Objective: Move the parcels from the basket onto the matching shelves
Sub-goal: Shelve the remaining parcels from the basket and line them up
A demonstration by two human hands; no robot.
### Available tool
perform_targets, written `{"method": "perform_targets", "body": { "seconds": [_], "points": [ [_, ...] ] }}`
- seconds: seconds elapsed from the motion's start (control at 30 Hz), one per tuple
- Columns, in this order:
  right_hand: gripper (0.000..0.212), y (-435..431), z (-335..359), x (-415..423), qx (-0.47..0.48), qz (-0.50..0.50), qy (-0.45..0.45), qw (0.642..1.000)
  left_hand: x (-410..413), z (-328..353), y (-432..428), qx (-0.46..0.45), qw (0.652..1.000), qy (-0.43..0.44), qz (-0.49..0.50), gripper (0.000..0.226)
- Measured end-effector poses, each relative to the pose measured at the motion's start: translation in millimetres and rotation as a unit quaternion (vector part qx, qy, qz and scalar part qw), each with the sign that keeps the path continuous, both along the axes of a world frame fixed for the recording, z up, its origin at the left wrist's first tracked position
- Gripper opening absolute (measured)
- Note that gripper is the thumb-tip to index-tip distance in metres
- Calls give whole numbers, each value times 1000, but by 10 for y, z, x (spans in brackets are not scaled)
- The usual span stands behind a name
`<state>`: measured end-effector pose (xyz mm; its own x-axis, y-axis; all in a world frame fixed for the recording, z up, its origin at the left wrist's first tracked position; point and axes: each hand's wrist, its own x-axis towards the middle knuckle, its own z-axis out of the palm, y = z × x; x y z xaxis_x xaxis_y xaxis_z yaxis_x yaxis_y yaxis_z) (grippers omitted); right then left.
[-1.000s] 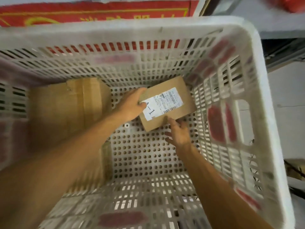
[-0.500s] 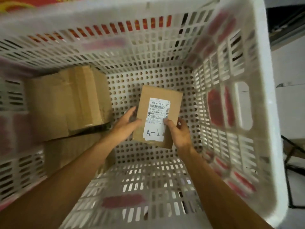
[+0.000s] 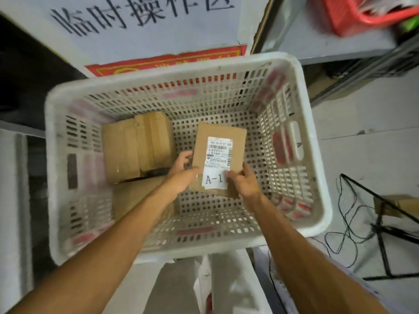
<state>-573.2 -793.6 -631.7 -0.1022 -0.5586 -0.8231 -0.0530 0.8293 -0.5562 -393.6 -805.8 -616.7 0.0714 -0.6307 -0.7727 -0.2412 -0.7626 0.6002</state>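
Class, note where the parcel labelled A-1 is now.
In the head view the A-1 parcel is centre-right inside the white basket, gripped by the left hand and right hand, right of the larger cardboard boxes.

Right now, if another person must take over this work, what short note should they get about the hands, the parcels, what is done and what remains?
Left hand: grips the lower left edge of the small parcel.
Right hand: grips its lower right corner.
The small parcel is held up inside the white basket, and its label reads A-1.
A big box and a second box lie at the left side of the basket.
Done: one parcel picked up. No parcel shows on a shelf.
Left: carry this one to the A-1 shelf, then sort the two boxes.
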Motion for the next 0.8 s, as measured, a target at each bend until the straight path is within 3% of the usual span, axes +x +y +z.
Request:
{"method": "perform_targets", "body": {
  "seconds": [0.33,0.5,0.67,0.8],
  "points": [
    [37,406,1505,466,-125,72,29,989,667,1341,437,-53,997,57,-5,47],
    [39,701,2260,1016,-237,111,27,965,1167,1974,779,-168,985,18,22,71],
    [37,777,2955,1566,-333,162,-1,929,1748,2618,985,-264,963,4,44,48],
    [36,744,3404,2009,-402,209,-23,891,2193,3169,1292,-348,933,-62,63,67]
  ]
}}
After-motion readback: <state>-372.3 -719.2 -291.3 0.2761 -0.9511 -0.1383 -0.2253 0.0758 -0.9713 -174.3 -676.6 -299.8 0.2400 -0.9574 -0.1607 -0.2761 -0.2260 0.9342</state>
